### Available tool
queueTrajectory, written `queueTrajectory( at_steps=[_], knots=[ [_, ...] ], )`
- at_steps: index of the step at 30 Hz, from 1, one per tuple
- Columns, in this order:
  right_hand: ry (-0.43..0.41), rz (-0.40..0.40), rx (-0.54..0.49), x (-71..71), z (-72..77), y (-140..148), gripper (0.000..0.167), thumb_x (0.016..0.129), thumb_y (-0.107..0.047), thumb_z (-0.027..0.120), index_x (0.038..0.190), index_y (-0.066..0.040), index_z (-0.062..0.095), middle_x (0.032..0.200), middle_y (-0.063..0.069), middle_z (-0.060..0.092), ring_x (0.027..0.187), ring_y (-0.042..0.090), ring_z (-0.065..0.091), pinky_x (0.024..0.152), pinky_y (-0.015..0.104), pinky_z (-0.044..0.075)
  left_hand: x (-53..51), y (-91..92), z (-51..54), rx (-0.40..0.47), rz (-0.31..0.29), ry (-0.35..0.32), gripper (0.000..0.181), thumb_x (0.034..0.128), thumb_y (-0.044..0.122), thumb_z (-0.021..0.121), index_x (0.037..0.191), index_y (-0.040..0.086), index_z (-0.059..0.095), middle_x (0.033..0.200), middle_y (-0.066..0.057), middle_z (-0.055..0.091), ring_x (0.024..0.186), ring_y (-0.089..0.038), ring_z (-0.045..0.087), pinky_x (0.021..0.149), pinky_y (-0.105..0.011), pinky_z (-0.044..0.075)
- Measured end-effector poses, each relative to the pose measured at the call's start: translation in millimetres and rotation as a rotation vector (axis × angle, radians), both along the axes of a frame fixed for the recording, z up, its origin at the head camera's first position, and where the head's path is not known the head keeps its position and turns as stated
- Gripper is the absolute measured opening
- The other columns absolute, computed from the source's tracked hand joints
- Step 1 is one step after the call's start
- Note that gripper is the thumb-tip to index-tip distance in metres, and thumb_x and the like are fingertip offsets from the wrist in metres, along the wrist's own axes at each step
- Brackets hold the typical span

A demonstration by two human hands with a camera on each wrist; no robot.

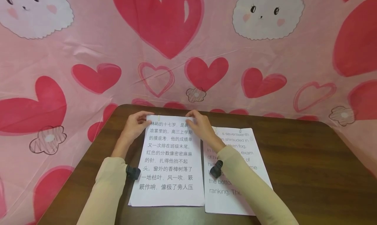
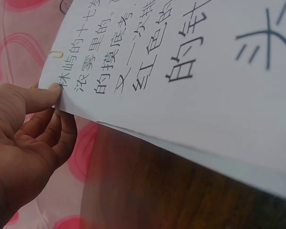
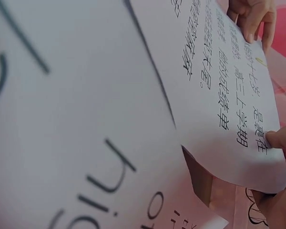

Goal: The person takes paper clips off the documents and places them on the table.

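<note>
A stack of white paper with large Chinese print (image 1: 169,159) lies on the dark wooden table, its far end raised a little. My left hand (image 1: 134,126) pinches its far left corner, thumb on top and fingers beneath, as the left wrist view shows. At the far right corner my right hand (image 1: 201,126) pinches the same stack, thumb on the print. A yellow paper clip (image 2: 56,54) sits on the top edge between the hands. To the right lies a second stack with English print (image 1: 232,198), partly covered by my right forearm.
The brown table (image 1: 309,172) extends to the right of the papers. Behind it hangs a pink cloth (image 1: 123,48) with hearts and cloud faces. Clips, one of them dark (image 1: 240,130), hold the English stack's top edge. A small black camera is strapped to each wrist.
</note>
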State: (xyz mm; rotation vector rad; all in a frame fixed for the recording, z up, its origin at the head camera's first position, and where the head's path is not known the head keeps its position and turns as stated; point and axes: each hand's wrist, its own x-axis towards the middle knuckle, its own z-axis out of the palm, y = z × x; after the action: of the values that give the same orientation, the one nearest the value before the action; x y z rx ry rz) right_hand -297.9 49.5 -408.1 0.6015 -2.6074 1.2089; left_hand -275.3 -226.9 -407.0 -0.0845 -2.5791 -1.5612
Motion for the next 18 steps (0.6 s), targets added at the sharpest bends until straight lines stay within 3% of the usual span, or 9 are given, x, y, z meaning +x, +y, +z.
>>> queueTrajectory(
  at_steps=[18],
  knots=[
    [-0.013,-0.028,-0.026,1.5,-1.0,1.4,0.019,0.097,-0.016,0.065,0.115,-0.01,0.063,0.118,0.01,0.071,0.114,0.024,0.065,0.108,0.041,0.047,-1.7,2.9,0.7,-0.01,-0.012,0.02,0.034,0.0957,0.004,0.064,0.13,0.005,0.065,0.118,-0.024,0.068,0.095,-0.028,0.064,0.074,-0.012,0.048]
  ],
)
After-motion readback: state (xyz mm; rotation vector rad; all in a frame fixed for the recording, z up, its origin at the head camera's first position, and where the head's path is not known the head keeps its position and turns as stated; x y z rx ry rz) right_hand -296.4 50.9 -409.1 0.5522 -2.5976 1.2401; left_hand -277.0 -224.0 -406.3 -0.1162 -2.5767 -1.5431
